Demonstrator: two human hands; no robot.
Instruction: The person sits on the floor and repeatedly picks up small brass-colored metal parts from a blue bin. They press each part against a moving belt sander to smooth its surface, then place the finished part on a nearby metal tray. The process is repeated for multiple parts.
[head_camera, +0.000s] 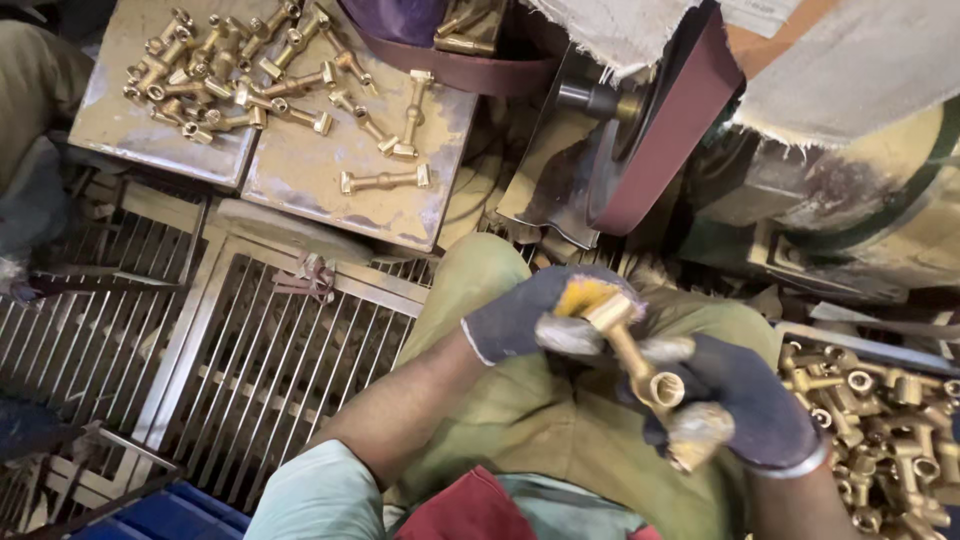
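Open room: we find a little free space just above the hands, between them and the sanding belt (668, 120) on its wheel; a bin of brass parts (880, 430) lies close on the right, metal grating (250, 350) lower left.

Item held: one brass fitting (632, 355), a slim stem with a threaded collar at its upper end and a round open socket at the lower end, bright yellow and dusty. It sits over the lap, tilted, between both hands.

Left hand (540, 318): dark glove, fingers wrapped round the fitting's upper end.

Right hand (745, 405): dark glove with worn, dust-caked tips, fingers closed on the lower end by the socket.

Surface: two flat dusty metal trays (320, 170) at upper left carry loose brass fittings (240, 70), heaped at the far corner, scattered singly nearer us.

Room: olive trousers (520, 420) under the hands, frayed pale cloth (620, 30) over the machine, a blue crate (170, 515) at the bottom edge. Brass dust coats nearly everything.
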